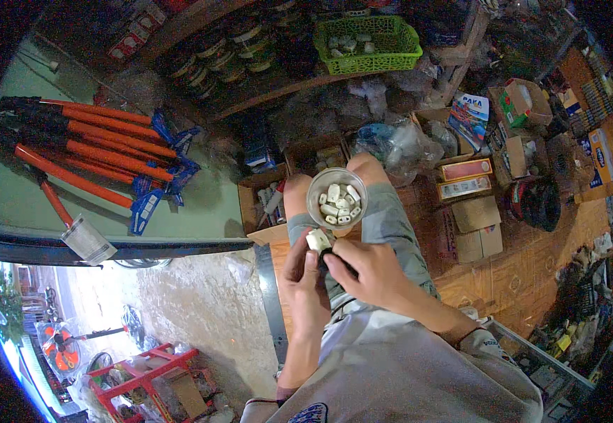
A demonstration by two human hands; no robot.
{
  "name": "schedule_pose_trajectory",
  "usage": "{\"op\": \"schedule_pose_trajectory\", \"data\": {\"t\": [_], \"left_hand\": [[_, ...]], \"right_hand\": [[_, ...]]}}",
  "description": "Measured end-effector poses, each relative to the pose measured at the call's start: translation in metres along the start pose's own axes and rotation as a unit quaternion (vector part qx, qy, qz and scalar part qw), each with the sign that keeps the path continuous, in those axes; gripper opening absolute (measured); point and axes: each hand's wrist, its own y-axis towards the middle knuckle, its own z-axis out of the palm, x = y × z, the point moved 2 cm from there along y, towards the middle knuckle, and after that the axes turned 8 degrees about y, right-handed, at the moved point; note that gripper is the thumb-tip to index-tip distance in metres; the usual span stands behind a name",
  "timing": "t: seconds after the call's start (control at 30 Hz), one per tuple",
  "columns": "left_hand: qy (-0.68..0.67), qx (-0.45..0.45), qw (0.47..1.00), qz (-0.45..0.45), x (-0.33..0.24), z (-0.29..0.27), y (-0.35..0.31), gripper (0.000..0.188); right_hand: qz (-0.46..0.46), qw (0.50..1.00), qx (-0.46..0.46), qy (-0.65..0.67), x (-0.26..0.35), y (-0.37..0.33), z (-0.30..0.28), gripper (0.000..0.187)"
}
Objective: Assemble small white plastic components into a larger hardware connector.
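My left hand is closed round a small white plastic piece, its thumb laid along the piece's near side. Right beside it, my right hand is closed, fingers bent against a dark item that touches the white piece. What that dark item is, I cannot make out, as the fingers cover most of it. Just beyond both hands, a round metal bowl rests between my knees. Inside lie several small white plastic pieces with dark holes or slots, similar to the held one.
Orange-handled tools with blue labels lie on a pale green tabletop to the left. Open cardboard boxes stand beyond my knees. A green basket sits on a far shelf. To the right are cartons on the tiled floor.
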Motion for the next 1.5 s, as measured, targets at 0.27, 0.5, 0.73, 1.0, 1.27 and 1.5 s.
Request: {"op": "schedule_pose_trajectory", "data": {"t": [0.27, 0.5, 0.73, 1.0, 1.27, 1.5], "left_hand": [[0.169, 0.039, 0.985, 0.022, -0.006, -0.008, 0.003, 0.04], [0.224, -0.014, 0.968, -0.109, -0.001, 0.002, -0.01, 0.04], [0.053, -0.035, 0.998, -0.025, -0.005, 0.001, -0.008, 0.042], [0.064, -0.069, 0.996, -0.006, -0.005, -0.006, -0.011, 0.044], [0.073, -0.062, 0.995, 0.014, -0.007, -0.009, -0.008, 0.039], [0.037, -0.063, 0.997, 0.03, -0.012, -0.018, 0.003, 0.045]], "right_hand": [[0.055, 0.996, -0.077, 0.007, -0.008, 0.007, 0.007, 0.018], [0.105, 0.986, -0.126, -0.03, -0.014, 0.003, 0.001, 0.022], [0.006, 0.998, -0.046, 0.03, -0.008, -0.001, 0.008, 0.019], [-0.018, 0.999, -0.029, 0.032, -0.014, 0.008, 0.015, 0.021], [0.009, 1.0, -0.003, 0.026, -0.013, 0.002, 0.022, 0.023], [0.042, 0.999, 0.011, 0.03, -0.003, -0.015, 0.036, 0.019]]}}
